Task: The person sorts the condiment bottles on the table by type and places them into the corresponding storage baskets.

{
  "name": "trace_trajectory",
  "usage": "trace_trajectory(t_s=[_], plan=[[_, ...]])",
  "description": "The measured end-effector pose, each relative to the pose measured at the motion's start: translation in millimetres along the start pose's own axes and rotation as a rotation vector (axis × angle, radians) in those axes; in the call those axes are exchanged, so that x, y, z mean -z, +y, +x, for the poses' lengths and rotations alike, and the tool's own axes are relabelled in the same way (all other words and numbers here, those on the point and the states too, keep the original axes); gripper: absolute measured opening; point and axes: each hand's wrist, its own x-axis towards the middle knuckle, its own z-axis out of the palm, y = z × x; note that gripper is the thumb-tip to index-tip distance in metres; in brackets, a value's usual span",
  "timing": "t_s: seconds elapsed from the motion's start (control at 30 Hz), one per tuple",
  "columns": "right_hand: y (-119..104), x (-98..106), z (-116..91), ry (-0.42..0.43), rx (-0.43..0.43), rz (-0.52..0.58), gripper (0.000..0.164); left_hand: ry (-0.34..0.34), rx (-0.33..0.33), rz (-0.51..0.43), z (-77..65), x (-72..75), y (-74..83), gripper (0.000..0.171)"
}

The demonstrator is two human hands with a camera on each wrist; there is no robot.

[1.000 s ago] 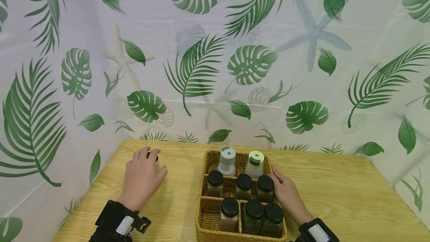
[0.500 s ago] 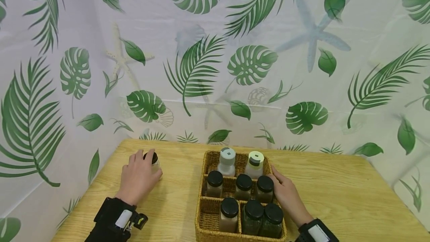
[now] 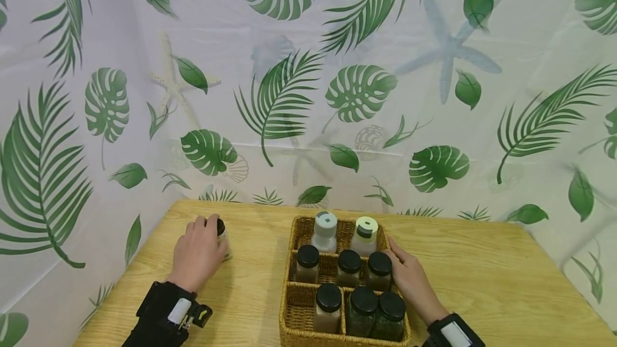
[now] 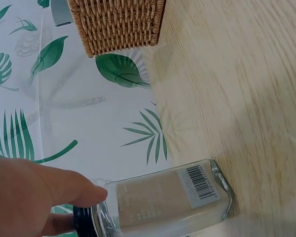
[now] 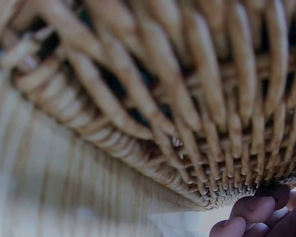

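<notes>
On the left of the table, my left hand (image 3: 195, 253) grips a clear glass spice jar (image 3: 224, 245) by its black lid. The left wrist view shows this jar (image 4: 155, 202) tilted on its side to the camera, with pale brown powder and a barcode label. My right hand (image 3: 414, 277) holds the right side of a wicker basket (image 3: 284, 312) near its far corner. Its curled fingertips (image 5: 254, 210) show against the weave in the right wrist view. Whether the left jar touches the table is hard to tell.
Compartments divide the basket. Several black-lidded jars (image 3: 329, 299) stand in its middle and front rows. At the back are a white-capped bottle (image 3: 325, 232) and a yellow-capped bottle (image 3: 365, 235). A leaf-patterned curtain (image 3: 289, 175) hangs behind the wooden table (image 3: 496, 277).
My left hand has closed around the jar's lid and drawn slightly nearer, and the jar now leans a little. The right hand and basket stay practically in place.
</notes>
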Motion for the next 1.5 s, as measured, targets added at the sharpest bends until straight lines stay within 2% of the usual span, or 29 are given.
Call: trace_trajectory(t_s=[0.17, 0.47, 0.7, 0.87, 1.07, 1.2, 1.37, 1.5], plan=[[-0.7, -0.2, 0.7, 0.006, 0.004, 0.002, 0.066, 0.05, -0.021, 0.0, 0.2, -1.2, -1.1, 0.034], [-0.7, -1.0, 0.1, -0.009, 0.002, -0.006, 0.068, 0.037, 0.008, -0.018, -1.8, -1.5, -4.5, 0.036], [0.0, -0.8, 0.0, -0.016, 0.007, 0.006, 0.069, 0.045, -0.009, -0.019, -3.7, -1.2, -3.2, 0.038], [0.3, -0.5, 0.1, -0.023, 0.001, 0.013, 0.07, 0.055, -0.027, -0.027, -6.8, 1.3, 0.6, 0.037], [0.3, -0.4, 0.4, -0.015, 0.002, 0.008, 0.071, 0.045, -0.008, -0.047, -6.6, 4.0, 6.0, 0.036], [-0.2, -0.1, 0.1, -0.007, 0.0, 0.002, 0.071, 0.064, -0.005, -0.059, -5.6, 7.2, 10.4, 0.037], [-1.1, -1.0, 0.9, 0.001, 0.002, -0.004, 0.068, 0.087, -0.004, -0.072, -6.1, 15.3, 20.3, 0.038], [-1.4, -0.7, 0.6, -0.005, 0.002, 0.001, 0.068, 0.102, -0.028, -0.094, -9.3, 23.6, 30.2, 0.037]])
